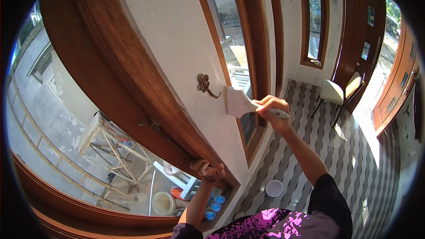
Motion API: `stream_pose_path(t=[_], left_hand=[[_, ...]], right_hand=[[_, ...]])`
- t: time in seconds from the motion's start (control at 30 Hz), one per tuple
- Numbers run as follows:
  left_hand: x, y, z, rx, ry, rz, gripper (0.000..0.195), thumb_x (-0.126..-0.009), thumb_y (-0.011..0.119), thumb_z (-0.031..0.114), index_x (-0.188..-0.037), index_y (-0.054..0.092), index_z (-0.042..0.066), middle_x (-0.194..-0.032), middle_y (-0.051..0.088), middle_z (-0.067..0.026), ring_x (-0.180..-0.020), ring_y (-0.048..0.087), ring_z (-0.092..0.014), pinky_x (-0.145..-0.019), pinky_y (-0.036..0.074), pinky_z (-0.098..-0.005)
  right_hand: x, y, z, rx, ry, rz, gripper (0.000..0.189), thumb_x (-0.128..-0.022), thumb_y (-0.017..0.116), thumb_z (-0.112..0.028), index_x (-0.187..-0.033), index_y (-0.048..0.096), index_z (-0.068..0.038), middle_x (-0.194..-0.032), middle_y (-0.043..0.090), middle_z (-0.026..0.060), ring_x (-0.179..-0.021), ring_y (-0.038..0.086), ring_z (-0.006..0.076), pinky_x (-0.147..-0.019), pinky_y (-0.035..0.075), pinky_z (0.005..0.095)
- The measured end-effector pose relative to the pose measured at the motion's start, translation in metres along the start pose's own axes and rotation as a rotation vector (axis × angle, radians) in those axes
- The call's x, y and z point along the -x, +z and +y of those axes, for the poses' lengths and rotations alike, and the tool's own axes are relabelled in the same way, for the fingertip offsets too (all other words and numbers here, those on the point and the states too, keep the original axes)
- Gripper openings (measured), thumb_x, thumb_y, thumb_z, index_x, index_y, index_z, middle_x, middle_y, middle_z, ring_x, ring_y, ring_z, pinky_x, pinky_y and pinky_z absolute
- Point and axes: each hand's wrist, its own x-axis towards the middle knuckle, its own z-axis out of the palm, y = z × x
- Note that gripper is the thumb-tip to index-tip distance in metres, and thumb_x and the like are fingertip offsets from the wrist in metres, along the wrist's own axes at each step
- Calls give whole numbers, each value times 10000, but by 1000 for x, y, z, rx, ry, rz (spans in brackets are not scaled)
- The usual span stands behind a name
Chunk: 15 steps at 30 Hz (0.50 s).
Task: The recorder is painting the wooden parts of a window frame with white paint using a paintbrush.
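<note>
My right hand point(274, 111) grips the handle of a wide flat paintbrush point(237, 102) coated in white paint. The brush's bristle edge is at the white wall strip point(206, 113), beside the brown wooden frame of a narrow window point(247, 139). A dark metal hook with a rounded ornament point(203, 83) is fixed to the wall just left of the brush. Lower down, my left hand point(211, 171) is at the large brown window frame point(156, 103), fingers curled and marked with pale smears. Whether it grips the wood or something small is unclear.
A white tub point(274, 189) stands on the patterned tile floor point(298, 159). Blue-topped cups point(216, 207) sit on the sill near my left arm. Beyond the large window are a bamboo ladder point(58, 162) and a scaffold point(113, 142). A chair point(333, 92) stands by the doors.
</note>
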Motion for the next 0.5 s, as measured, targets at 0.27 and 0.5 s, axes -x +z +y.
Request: stream_pose_path(t=[0.27, 0.5], left_hand=[[9, 1, -12, -78, 91, -41, 528, -779, 631, 312, -1143, 352, 50, -1089, 404, -146, -954, 416, -263, -832, 400, -389], [2, 7, -4, -76, 70, 40, 494, -757, 674, 346, -1068, 389, 90, -1038, 442, -121, -908, 429, -254, -764, 391, -375]], right_hand=[[-61, -24, -32, -45, -40, 21, 51, -838, 698, -18, -882, 720, -7, -954, 721, 138, -759, 652, 129, -660, 498, 259], [-86, -20, -12, -56, -210, -66, 51, -819, 726, -16, -864, 713, 5, -896, 718, 139, -780, 675, 170, -767, 559, 336]])
